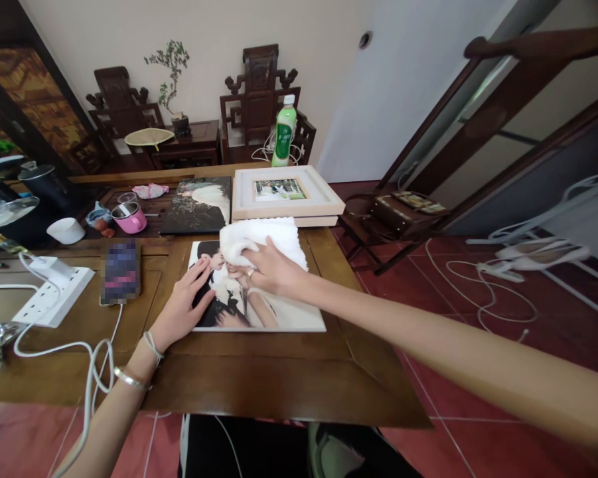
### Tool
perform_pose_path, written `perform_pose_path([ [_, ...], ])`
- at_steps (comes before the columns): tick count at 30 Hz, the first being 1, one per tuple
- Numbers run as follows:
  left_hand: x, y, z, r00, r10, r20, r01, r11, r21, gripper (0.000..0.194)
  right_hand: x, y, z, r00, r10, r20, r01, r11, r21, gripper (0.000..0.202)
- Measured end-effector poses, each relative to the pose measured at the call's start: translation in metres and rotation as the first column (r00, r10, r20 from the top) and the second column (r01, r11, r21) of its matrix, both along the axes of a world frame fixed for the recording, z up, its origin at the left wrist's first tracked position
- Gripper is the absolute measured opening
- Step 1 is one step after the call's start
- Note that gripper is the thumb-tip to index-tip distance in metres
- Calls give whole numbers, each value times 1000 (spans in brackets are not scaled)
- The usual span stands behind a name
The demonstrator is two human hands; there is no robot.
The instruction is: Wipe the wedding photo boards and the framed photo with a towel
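A large photo panel (293, 312) showing people lies flat near the front edge of the wooden table. My left hand (186, 305) rests on its left edge, fingers stretched out and holding nothing. Bunched in my right hand (266, 269) is a white towel (279, 236), pressed against the upper part of the panel. The towel spreads over the panel's top right area and hides it. Just behind lie a dark photo panel (199, 202) and a stack of light wooden picture frames (289, 192).
A green bottle (283, 133) stands behind the frames. On the left are a white power strip (54, 292) with loose cables, a phone (121, 271), a pink cup (129, 218) and a white cup (66, 230). The table (279, 378) ends at the right over red tiles.
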State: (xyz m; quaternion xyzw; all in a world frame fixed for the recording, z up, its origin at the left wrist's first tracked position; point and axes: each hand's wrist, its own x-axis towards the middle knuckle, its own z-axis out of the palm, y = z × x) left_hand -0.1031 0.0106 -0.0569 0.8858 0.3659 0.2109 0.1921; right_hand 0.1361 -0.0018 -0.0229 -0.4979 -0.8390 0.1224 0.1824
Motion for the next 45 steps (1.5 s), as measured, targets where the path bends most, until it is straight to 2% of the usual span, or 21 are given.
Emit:
perform_pose_path([
  [2,0,0,0,1000,-6,8,5,1000,2,54,-6,-16,-2,1000,2,13,-2,1000,-13,29],
  [5,-1,1,-1,999,-22,25,22,1000,9,52,-19,-57,-1,997,57,60,-52,996,-77,31],
  [9,-4,2,-4,999,-16,47,16,1000,-7,49,-37,-115,10,982,134,134,-111,979,-170,32],
  [12,-4,2,-5,999,-6,51,6,1000,-3,49,-46,-134,21,968,176,179,-129,961,-245,32],
  [15,-4,2,-4,999,-3,43,3,1000,0,49,-48,-123,28,952,183,244,-108,950,-292,36],
  [20,-3,2,-4,998,-34,60,32,999,28,49,-44,-70,26,934,93,345,-18,976,-216,39],
  [25,-2,2,-4,997,-22,73,19,999,43,47,-33,-17,22,949,50,313,-10,992,-127,44],
  [29,-2,3,-5,998,-16,64,14,999,41,47,-26,0,22,952,89,292,-49,989,-141,44],
  [31,-3,3,-5,998,-17,67,14,999,40,47,-26,-6,21,941,100,322,-56,988,-142,44],
  [33,-3,3,-5,997,-21,74,18,999,39,48,-31,-23,18,931,95,351,-48,989,-142,43],
  [36,-3,3,-5,996,-33,78,30,999,34,48,-41,-63,15,929,103,356,-47,985,-163,36],
  [40,-4,3,-6,998,-18,61,17,1000,18,49,-51,-115,14,941,189,281,-136,971,-199,28],
  [42,-4,3,-6,999,-4,53,4,1000,13,49,-51,-126,16,942,215,257,-162,964,-211,27],
  [45,-5,4,-7,998,-4,57,3,1000,12,49,-46,-116,19,946,188,266,-125,964,-236,32],
])
